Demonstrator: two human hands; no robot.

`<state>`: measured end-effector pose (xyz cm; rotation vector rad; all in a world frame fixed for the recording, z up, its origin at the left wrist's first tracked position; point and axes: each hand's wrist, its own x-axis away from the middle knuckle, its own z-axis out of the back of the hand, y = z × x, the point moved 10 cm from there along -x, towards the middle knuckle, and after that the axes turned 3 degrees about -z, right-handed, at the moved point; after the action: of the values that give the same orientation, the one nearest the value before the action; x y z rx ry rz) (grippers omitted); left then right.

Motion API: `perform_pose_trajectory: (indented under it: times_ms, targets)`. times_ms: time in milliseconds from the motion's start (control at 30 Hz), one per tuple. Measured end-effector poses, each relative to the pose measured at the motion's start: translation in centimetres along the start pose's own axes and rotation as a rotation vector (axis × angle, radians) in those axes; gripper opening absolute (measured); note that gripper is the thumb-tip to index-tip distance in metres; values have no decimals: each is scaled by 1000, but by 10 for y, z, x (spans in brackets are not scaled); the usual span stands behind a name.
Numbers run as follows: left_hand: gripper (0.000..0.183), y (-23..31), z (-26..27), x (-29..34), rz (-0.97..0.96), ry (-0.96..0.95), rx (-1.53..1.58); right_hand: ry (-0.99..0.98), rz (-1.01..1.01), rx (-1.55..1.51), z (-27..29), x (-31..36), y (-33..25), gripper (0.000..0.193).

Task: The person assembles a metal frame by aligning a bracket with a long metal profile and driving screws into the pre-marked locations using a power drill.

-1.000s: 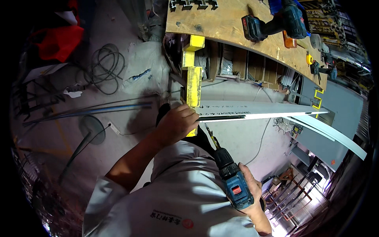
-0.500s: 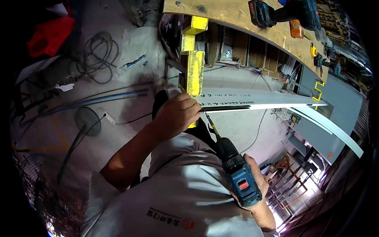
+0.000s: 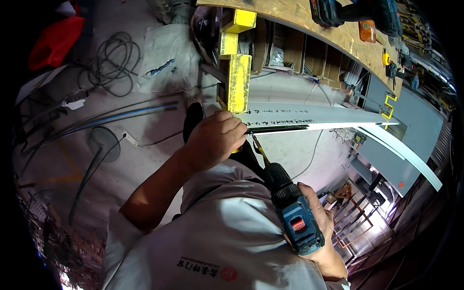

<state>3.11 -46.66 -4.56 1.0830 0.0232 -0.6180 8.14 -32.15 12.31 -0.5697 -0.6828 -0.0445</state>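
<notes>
A cordless drill (image 3: pixel 296 215) with a blue and black body is gripped in my right hand (image 3: pixel 316 212). Its long thin bit (image 3: pixel 261 150) points forward and left, its tip at the near edge of a long pale grey profile (image 3: pixel 299 113). Whether the tip touches the edge I cannot tell. My left hand (image 3: pixel 217 137) is closed at the profile's left end, fingers bent over it; the fingertips are partly hidden. Beside those fingers a black strip (image 3: pixel 278 129) runs along the near edge. Handwriting marks the profile's upper face. A worn yellow support (image 3: pixel 238 84) stands just beyond my left hand.
A wooden workbench (image 3: pixel 285 14) at the far side carries another power tool (image 3: pixel 357 14) and an orange object (image 3: pixel 367 31). Cardboard boxes (image 3: pixel 314 60) sit beneath it. Coiled cable (image 3: pixel 113 63) and long thin strips (image 3: pixel 106 121) lie on the floor at left, near a round base (image 3: pixel 104 144).
The view has shifted slightly. Both hands keep their hold, and the drill bit stays at the profile's near edge with little visible movement.
</notes>
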Motion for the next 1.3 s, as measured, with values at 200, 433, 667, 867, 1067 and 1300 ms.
perform_pose_trajectory:
  times_ms: [200, 433, 667, 867, 1067, 1300]
  targets:
    - [25, -2, -7, 1, 6, -45, -30, -106, -121, -196, -14, 2, 15, 81]
    - [25, 4, 0, -1, -20, -15, -61, -227, -152, -261, -13, -3, 12, 84]
    - [25, 4, 0, 2, -49, 42, -50, -282, -108, -183, -8, -15, 6, 83]
    - [29, 6, 0, -1, -76, 53, -14, -309, -113, -158, -5, -10, 5, 82]
    - [33, 6, 2, 2, -84, 102, 32, -294, -67, -23, -4, -31, -14, 86]
    - [44, 5, 3, 1, -75, 69, 102, -347, -1, -112, -5, -25, -7, 90]
